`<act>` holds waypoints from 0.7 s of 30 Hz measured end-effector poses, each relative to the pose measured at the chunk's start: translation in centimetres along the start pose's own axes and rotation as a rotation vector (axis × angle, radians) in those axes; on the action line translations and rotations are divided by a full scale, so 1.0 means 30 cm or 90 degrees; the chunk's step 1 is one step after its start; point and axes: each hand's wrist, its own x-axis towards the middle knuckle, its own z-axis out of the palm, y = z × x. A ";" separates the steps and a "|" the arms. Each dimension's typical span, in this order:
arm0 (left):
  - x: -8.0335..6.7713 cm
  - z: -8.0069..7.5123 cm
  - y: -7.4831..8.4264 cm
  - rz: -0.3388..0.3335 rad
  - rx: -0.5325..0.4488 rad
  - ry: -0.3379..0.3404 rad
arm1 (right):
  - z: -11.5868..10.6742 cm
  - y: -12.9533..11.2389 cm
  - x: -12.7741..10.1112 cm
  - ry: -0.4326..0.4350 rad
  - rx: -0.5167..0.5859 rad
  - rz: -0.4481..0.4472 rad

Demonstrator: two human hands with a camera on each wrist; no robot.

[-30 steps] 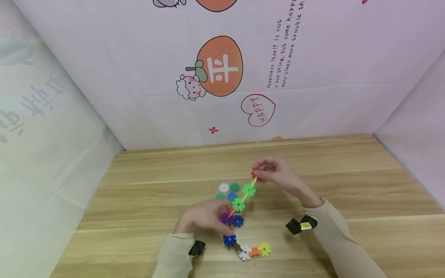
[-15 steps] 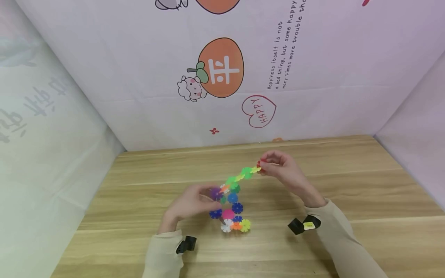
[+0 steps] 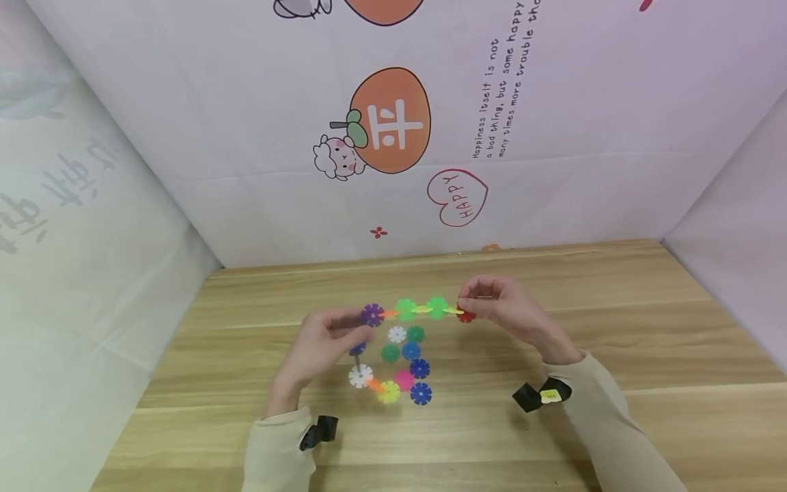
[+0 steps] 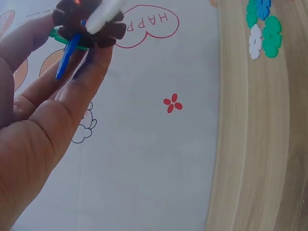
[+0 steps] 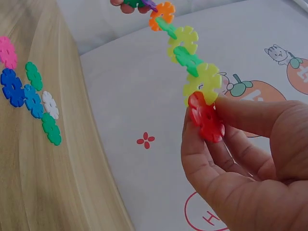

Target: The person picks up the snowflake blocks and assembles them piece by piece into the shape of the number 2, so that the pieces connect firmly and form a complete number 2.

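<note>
A chain of plastic snowflake discs (image 3: pixel 421 309) stretches level between my two hands above the wooden table (image 3: pixel 615 328). My left hand (image 3: pixel 363 329) pinches its purple disc (image 3: pixel 371 314), seen dark in the left wrist view (image 4: pixel 89 24) between the fingertips of that hand (image 4: pixel 67 48). A tail of blue, white, orange and yellow discs (image 3: pixel 369 379) hangs below the left hand. My right hand (image 3: pixel 472 309) pinches the red end disc (image 3: pixel 465 315). In the right wrist view the right hand (image 5: pixel 207 126) grips the red disc (image 5: pixel 202 110) between thumb and fingers.
Several loose discs (image 3: pixel 408 359) lie on the table under the chain, also visible as loose discs (image 4: pixel 262 29) and loose discs (image 5: pixel 29 91) in the wrist views. A printed backdrop wall (image 3: pixel 393 137) stands close behind the table's far edge; side panels close in left and right.
The chain swung from a steep diagonal to level. My left hand rose and moved left with the purple disc, pulling the tail along. My right hand stayed near its place, holding the red disc.
</note>
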 end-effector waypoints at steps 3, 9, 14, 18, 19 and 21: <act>-0.003 -0.004 0.007 0.002 -0.001 0.011 | 0.003 0.000 -0.001 -0.035 -0.011 0.005; -0.005 -0.009 0.017 0.026 0.018 0.000 | 0.001 0.002 -0.004 -0.114 -0.057 -0.001; -0.006 0.000 0.031 0.074 0.101 -0.012 | 0.017 -0.011 -0.008 -0.137 -0.124 -0.018; -0.012 0.019 0.050 0.100 0.159 -0.014 | 0.063 -0.027 -0.010 -0.128 -0.211 -0.051; -0.012 0.025 0.054 0.102 0.165 -0.015 | 0.078 -0.029 -0.010 -0.131 -0.225 -0.061; -0.012 0.038 0.062 0.111 0.170 -0.021 | 0.112 -0.034 -0.011 -0.143 -0.229 -0.078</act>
